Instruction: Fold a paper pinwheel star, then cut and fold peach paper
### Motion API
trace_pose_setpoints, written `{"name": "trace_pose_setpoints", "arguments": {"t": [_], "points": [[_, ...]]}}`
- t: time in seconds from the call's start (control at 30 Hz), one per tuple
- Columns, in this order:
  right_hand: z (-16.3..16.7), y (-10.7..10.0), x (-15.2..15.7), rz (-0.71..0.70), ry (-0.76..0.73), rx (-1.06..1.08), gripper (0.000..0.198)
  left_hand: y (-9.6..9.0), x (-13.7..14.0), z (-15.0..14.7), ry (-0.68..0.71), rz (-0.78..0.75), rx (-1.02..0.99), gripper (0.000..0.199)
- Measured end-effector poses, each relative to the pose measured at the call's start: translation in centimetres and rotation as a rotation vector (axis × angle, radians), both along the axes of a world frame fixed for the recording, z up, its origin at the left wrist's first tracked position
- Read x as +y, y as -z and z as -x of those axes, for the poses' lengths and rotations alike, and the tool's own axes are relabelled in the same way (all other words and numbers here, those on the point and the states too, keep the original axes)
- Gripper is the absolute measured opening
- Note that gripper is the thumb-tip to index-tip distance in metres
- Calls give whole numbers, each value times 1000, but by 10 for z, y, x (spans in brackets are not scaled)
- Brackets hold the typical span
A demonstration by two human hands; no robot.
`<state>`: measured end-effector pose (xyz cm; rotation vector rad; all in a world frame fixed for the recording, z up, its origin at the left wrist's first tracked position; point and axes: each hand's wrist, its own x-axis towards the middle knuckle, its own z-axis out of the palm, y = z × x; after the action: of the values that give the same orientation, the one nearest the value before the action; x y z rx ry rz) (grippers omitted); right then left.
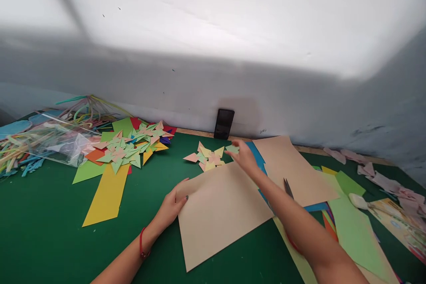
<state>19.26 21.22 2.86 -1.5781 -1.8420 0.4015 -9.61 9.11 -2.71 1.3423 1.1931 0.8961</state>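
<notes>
A large sheet of beige paper (222, 213) lies slanted in front of me on the green table. My left hand (173, 204) grips its left edge, thumb on top and fingers underneath. Over the sheet's far right corner is my right hand (244, 156), slightly blurred, its bent fingers and thumb apart. A small light-green paper piece (232, 148) shows right beside those fingertips; whether they touch it I cannot tell. Just beyond the sheet sits a cluster of folded pink, yellow and green paper points (210, 157). Scissors (288, 187) lie under my right forearm, partly hidden.
A dark phone (224, 123) leans against the white wall. Folded paper stars (123, 153) and a yellow strip (106, 197) lie left, near a plastic bag of thin strips (56, 142). Another beige sheet (289, 168) and green paper (356, 230) lie right.
</notes>
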Motion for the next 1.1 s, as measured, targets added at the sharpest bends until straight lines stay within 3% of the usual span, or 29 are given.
{"name": "trace_pose_setpoints", "arguments": {"t": [0.07, 0.13, 0.3, 0.7, 0.93, 1.1], "points": [[-7, 14, 49, 8, 124, 0, 60, -2, 2, 2, 9, 37, -61, 63], [-8, 29, 84, 51, 155, 16, 64, -5, 4, 4, -31, 67, -99, 63], [2, 54, 123, 109, 76, 59, 66, -11, 6, 6, -55, 125, -173, 64], [-4, 68, 140, 137, 61, 71, 53, -11, 6, 6, -64, 195, -206, 65], [-2, 64, 138, 146, 49, 101, 51, -9, 6, 7, -72, 168, -256, 62], [0, 50, 131, 165, 57, 140, 58, -6, 7, 7, -92, 224, -302, 61]]}}
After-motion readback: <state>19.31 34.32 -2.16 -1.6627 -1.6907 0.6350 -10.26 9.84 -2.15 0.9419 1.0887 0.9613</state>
